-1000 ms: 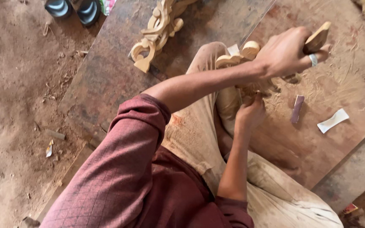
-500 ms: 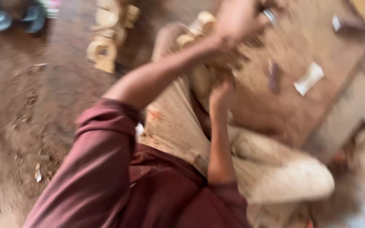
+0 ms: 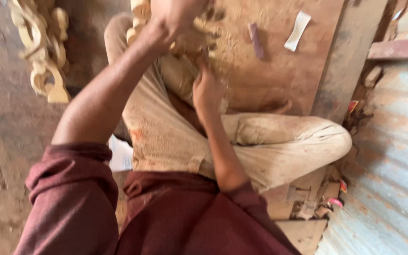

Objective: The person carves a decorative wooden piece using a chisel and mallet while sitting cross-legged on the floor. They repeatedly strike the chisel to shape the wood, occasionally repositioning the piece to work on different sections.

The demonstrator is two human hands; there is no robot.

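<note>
While the left hand [image 3: 178,16] is closing round the top of the pale carved wood piece [image 3: 185,42] on the lap, the right hand [image 3: 207,89] is pressing its lower part; grip unclear. Carving appears partway; sawdust is covering the board [image 3: 279,80].

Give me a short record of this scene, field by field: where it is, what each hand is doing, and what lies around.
Place: person sitting cross-legged on a wooden board dusted with sawdust
Left hand: raised at the top edge, by a pale carved wood piece; grip unclear
Right hand: lower, near the same piece; fingertips blurred
Nearby: second carved scroll, white strip, small purple stick
Right side: corrugated metal sheet
</note>
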